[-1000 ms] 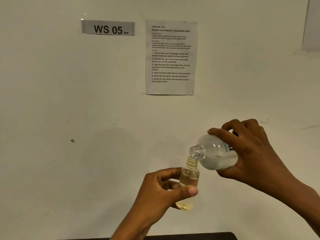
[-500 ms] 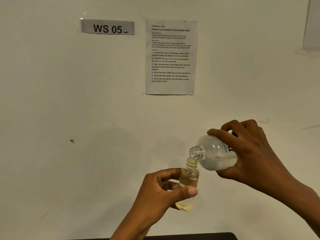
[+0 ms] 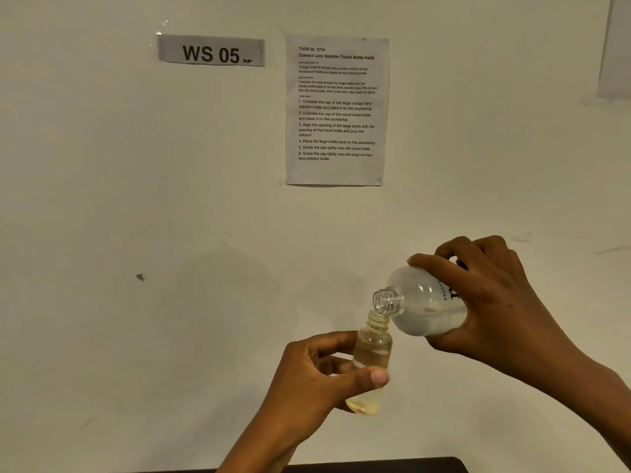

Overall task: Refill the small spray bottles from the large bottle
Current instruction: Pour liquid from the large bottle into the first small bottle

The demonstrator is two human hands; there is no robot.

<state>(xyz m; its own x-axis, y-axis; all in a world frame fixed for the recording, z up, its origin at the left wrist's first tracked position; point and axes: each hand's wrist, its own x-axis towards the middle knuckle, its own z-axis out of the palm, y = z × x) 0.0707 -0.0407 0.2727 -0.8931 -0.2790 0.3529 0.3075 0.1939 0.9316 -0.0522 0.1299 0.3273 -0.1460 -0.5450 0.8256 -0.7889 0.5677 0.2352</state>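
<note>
Mid-pour, clearly. The right hand point(image 3: 495, 302) was wrapped around the large bottle point(image 3: 421, 302), uncapped, tipped nearly on its side, its threaded mouth touching the lip of the small bottle point(image 3: 372, 349) just below it. The left hand point(image 3: 317, 377) pinched the small bottle between thumb and curled fingers, holding it roughly upright, slightly tilted, no spray top on it. Both bottles were held in the air in front of the wall point(image 3: 136, 199); no surface showed under them, only a dark edge point(image 3: 375, 467) below the small bottle at the frame bottom.

Step judged: pouring, part done. The small bottle showed yellowish liquid, with what looked like a fill line partway up the body; exact level hard to tell. No stream was visible at the mouths. Next move would call for keeping the mouths aligned, watching the level near the neck, then righting the large bottle before overflow.

Writing: the large bottle's label read "BAUSC..." in blue, rest hidden by fingers. Above the bottles, a sheet point(image 3: 336, 110) read "TASK ID 3724, Contact Lens Solution Travel Bottle Refill", six numbered steps. Left of the sheet, a tag point(image 3: 211, 51) read "WS 05".
</note>
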